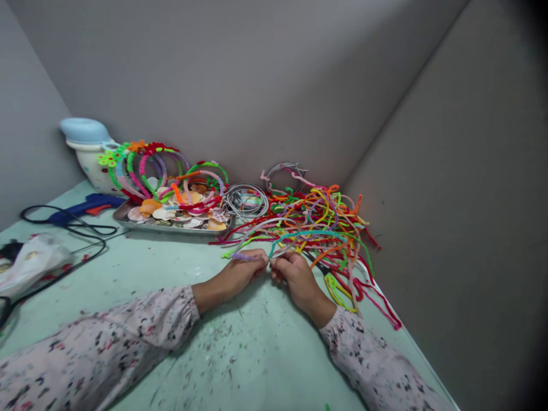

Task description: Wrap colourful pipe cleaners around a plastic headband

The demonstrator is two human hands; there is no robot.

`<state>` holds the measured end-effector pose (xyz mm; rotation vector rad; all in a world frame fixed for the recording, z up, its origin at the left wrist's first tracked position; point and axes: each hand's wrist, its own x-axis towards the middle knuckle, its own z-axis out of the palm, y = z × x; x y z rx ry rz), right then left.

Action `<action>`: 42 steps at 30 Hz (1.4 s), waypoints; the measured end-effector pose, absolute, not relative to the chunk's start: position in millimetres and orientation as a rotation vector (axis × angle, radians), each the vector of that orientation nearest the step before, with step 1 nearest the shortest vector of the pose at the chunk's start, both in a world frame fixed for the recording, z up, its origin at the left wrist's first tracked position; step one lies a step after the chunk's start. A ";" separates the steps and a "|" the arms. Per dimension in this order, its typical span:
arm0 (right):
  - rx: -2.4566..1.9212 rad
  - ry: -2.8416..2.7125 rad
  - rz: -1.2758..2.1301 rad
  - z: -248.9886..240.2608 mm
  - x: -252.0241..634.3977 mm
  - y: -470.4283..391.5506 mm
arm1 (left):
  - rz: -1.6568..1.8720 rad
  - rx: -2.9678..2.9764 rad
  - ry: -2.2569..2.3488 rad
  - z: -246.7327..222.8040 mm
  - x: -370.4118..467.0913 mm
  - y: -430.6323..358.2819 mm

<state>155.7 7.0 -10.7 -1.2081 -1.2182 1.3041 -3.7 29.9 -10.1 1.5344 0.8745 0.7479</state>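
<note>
My left hand (246,267) is closed on a thin grey wire (261,224) whose near part carries a fuzzy purple pipe cleaner (242,257). Close beside it, fingertips almost touching, my right hand (295,273) pinches the end of a teal pipe cleaner (308,233). From that pinch the teal strand rises and arcs off to the right. The wire curves up and over behind both hands. Exactly where wire and teal strand meet is hidden by the fingers. Just beyond lies a tangled heap of coloured pipe cleaners (329,208).
A metal tray (171,229) holds shells and several finished fuzzy hoops (143,171). Coiled wire (247,200) lies between tray and heap. On the left are a blue glue gun (81,208), its black cord (105,242), a plastic bag (40,262) and a blue-lidded container (88,151).
</note>
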 end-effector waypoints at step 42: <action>-1.107 -1.129 1.340 -20.9 154.9 9.1 | 0.716 1.602 0.900 -13.5 -3.4 26.8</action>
